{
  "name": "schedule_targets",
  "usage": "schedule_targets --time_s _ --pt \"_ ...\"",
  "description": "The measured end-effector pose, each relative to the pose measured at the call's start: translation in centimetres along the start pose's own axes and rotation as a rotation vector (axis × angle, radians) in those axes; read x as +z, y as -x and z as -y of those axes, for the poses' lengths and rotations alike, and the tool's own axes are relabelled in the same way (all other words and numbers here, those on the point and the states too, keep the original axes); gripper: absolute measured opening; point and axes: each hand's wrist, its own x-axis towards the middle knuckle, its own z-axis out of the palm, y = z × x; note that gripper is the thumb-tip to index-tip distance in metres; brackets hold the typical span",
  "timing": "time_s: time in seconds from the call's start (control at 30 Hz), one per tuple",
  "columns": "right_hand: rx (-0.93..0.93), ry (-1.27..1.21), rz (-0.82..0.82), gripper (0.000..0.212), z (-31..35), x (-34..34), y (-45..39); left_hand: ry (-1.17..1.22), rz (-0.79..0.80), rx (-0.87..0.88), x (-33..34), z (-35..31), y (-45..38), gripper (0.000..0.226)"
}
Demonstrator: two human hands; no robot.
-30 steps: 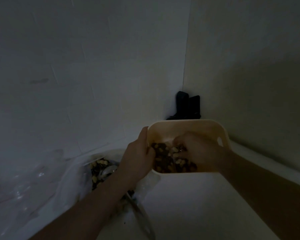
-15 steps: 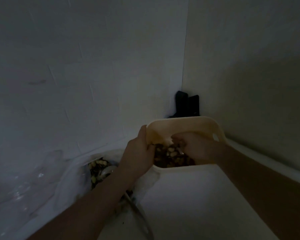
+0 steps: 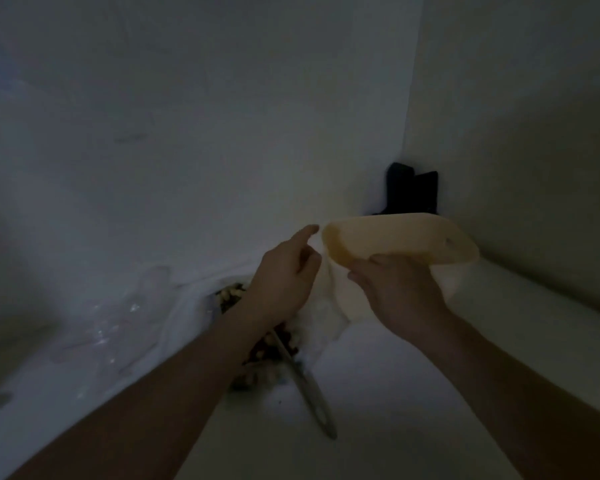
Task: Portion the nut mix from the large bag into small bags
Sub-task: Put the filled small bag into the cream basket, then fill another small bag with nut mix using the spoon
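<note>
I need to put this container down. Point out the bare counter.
Bare counter lies right of the spoon handle, below the right hand holding the cream container, out to the right wall. Left is crowded: nut mix and clear plastic bags.

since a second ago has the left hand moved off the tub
Yes. The left hand no longer grips the cream tub and sits just left of its rim, fingers relaxed. Against the black object in the corner, the tub has tipped on its side.
</note>
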Motion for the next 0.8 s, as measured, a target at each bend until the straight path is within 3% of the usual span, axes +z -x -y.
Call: schedule_targets --time_s 0.13,0.23,0.33,0.4,0.5,0.6,0.8 --pt "0.044 0.022 -0.058 0.018 0.1 1.2 -0.7 -0.147 -0.035 0.141 -3.9 3.8 4.6 0.028" --pt "0.046 0.012 -0.047 0.017 0.5 1.6 -1.2 -0.292 -0.048 0.112 -7.6 7.6 7.0 0.027" --pt "0.047 0.026 -0.112 0.035 1.5 1.2 -1.6 -0.451 -0.052 -0.074 -11.6 11.4 8.4 0.037" --pt "-0.020 -0.077 -0.191 0.033 3.7 0.8 -1.7 -0.585 0.048 -0.250 -13.9 13.6 8.7 0.045" --pt "-0.221 -0.291 -0.152 0.023 8.6 1.4 -1.4 -0.786 0.256 -0.364 -16.2 15.6 9.5 0.035" --pt "-0.298 -0.378 -0.068 0.024 11.8 3.6 -0.9 -0.897 0.343 -0.331 -16.4 16.4 10.5 0.032" --pt "-0.268 -0.440 -0.032 0.024 14.2 6.7 -1.3 -0.927 0.250 -0.245 -16.3 18.0 10.9 0.022"
